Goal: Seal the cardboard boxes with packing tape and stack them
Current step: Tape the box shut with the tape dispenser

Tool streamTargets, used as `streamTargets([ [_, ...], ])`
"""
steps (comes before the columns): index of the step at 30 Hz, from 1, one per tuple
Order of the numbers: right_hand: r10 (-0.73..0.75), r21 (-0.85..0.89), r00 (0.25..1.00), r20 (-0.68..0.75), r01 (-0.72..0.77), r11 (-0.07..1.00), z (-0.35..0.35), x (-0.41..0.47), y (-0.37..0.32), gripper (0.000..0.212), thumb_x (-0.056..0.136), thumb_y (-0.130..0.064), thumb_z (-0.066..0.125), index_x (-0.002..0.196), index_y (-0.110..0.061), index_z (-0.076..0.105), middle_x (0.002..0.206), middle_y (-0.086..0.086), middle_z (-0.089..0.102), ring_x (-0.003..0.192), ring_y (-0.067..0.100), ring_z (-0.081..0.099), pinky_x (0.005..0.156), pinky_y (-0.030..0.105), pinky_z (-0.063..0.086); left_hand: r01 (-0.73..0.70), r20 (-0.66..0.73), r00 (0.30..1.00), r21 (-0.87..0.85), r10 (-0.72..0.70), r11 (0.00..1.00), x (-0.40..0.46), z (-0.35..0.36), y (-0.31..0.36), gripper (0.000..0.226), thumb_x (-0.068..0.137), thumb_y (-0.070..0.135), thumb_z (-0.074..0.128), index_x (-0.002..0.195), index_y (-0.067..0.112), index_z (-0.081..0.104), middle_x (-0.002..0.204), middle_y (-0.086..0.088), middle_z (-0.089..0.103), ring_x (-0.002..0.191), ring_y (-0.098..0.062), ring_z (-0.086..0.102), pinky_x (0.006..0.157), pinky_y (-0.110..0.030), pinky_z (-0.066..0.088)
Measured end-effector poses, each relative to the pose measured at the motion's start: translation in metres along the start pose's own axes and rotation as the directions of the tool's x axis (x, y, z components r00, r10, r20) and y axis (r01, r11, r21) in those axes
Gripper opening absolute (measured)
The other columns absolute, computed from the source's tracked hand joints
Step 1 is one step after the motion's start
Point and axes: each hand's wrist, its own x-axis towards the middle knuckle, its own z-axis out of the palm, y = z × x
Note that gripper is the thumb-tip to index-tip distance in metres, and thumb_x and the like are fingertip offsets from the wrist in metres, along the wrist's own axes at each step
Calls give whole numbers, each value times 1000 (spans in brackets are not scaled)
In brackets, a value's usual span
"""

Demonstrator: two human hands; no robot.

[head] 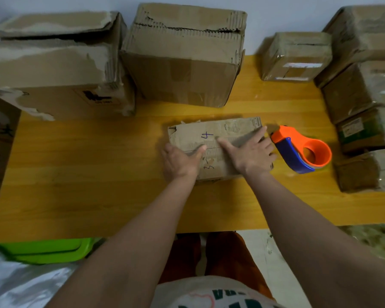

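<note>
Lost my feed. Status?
Left hand, right hand pressed flat on small worn cardboard box. Orange-and-blue tape dispenser idle right. Nothing blocking.

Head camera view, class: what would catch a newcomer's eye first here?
Both hands, left hand and right hand, press flat on a small worn box mid-table. Just right of it lies an orange-and-blue tape dispenser. Bigger battered boxes line the far edge.

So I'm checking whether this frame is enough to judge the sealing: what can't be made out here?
- Small box, head view: left hand and right hand cover much of the flap seam.
- Tape dispenser: roll hidden by its body.
- Right-side stack: cut off, blurred.
</note>
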Motion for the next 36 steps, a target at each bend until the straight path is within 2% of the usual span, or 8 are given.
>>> streamTargets([
  [6,47,47,996,-79,-44,998,4,14,8,135,55,-89,54,149,-2,10,141,19,34,130,36,34,105,47,30,2,-37,999,-78,-4,997,12,5,-11,73,71,65,71,121,15,54,120,-4,64,108,-30,62,86,-40,53],
  [10,13,314,999,-33,-2,949,3,42,30,86,70,-73,61,125,-8,54,122,14,53,118,33,48,98,43,41,-43,-110,993,-48,38,998,17,7,-21,65,88,65,51,129,15,54,118,-6,65,106,-32,62,84,-42,52],
  [14,-3,600,1000,20,-9,800,6,55,48,46,89,-50,56,108,-10,69,102,10,65,98,25,60,80,32,43,-70,-187,980,-37,62,997,19,8,-22,51,102,52,29,103,15,64,92,-5,63,80,-26,57,67,-33,43],
  [22,22,540,1000,14,-26,841,3,52,46,58,99,-49,36,120,-2,60,121,25,55,116,39,51,97,40,38,53,-201,976,-170,-87,984,15,2,-16,63,104,47,14,90,11,63,78,-5,58,83,-28,57,67,-35,41],
  [25,-12,211,999,-34,19,977,3,26,39,96,81,-75,43,147,-7,27,141,20,41,132,37,36,106,49,28,-12,-109,994,-284,-20,959,2,0,-21,69,95,60,40,146,13,36,145,-11,45,136,-30,40,106,-44,38],
  [28,-61,156,996,-62,70,985,11,14,39,116,60,-83,57,145,-10,28,138,15,43,131,33,38,106,48,32,-62,-32,998,-203,57,977,-10,3,-33,100,72,59,75,148,14,28,147,-5,42,134,-26,42,99,-37,42],
  [33,-183,675,983,3,133,726,4,25,65,38,86,-32,67,120,-15,64,101,-8,61,105,18,59,97,38,48,-85,-48,996,-380,73,921,2,3,-49,41,89,42,65,124,22,61,111,0,67,100,-21,64,83,-37,56],
  [36,-129,772,991,-33,107,626,6,17,65,28,98,-23,51,113,-5,68,95,-4,62,100,18,60,93,33,46,-124,-93,991,-334,99,934,3,4,-53,39,99,45,46,127,23,62,112,-3,68,101,-23,63,86,-44,55],
])
